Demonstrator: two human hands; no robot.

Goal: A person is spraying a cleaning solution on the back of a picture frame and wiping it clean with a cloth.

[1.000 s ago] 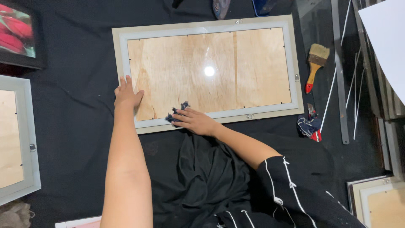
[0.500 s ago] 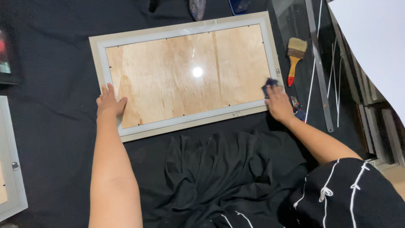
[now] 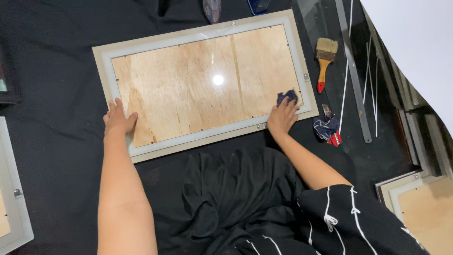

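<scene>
Nearest the camera, a rumpled black cloth (image 3: 226, 198) lies bunched on the black-covered worktop (image 3: 56, 71), between the person's two forearms. A black sleeve with thin white lines (image 3: 344, 222) covers the right upper arm.

Just beyond, the left hand (image 3: 118, 120) lies flat with fingers spread on the lower left corner of a large picture frame (image 3: 198, 40); it grips nothing, only presses down on the pale border and the edge of the panel. The right hand (image 3: 282, 118) rests on the frame's lower right corner, fingers closed on a small dark blue rag (image 3: 287, 97) that is pressed against the surface there.

The frame lies flat near the middle of the worktop, slightly turned, its right end farther off. Inside its pale grey border sits a plywood backing panel (image 3: 188, 89) under what seems to be a glossy sheet, since a bright light spot reflects off it.

Just right of the frame's lower right corner lies a small tool with a red tip, partly wrapped in blue rag (image 3: 328, 128). Farther along that side, a paintbrush with an orange and red handle (image 3: 324, 61) lies beside a long metal ruler (image 3: 354, 75).

At the worktop's near left edge part of another pale frame (image 3: 14, 208) shows, and at the near right corner a third with a plywood back (image 3: 420, 208).
</scene>
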